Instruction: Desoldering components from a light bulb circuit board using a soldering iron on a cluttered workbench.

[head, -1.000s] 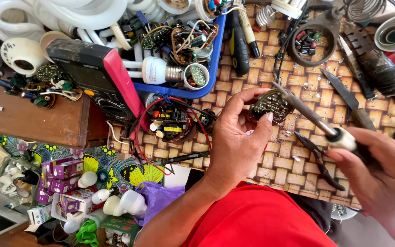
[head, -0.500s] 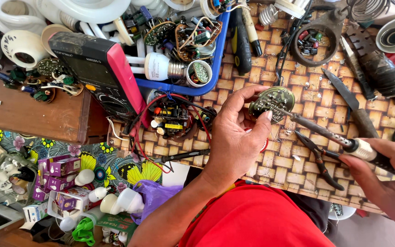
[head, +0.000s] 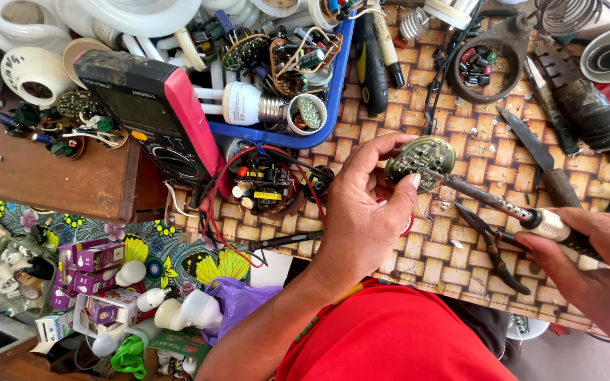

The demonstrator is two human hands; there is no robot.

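At upper left, a black-and-pink multimeter point(head: 151, 113) leans on the blue tray point(head: 333, 106). In the centre, the left hand point(head: 365, 212) fingers pinch a round circuit board point(head: 419, 156). At lower right, the right hand point(head: 601, 271) fingers are wrapped around a soldering iron point(head: 503, 206), whose tip touches the board.

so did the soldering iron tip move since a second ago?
Yes. The soldering iron tip now rests on the round circuit board held in the left hand; earlier it pointed past the board, nearer the blue tray. It drew back toward the right hand.
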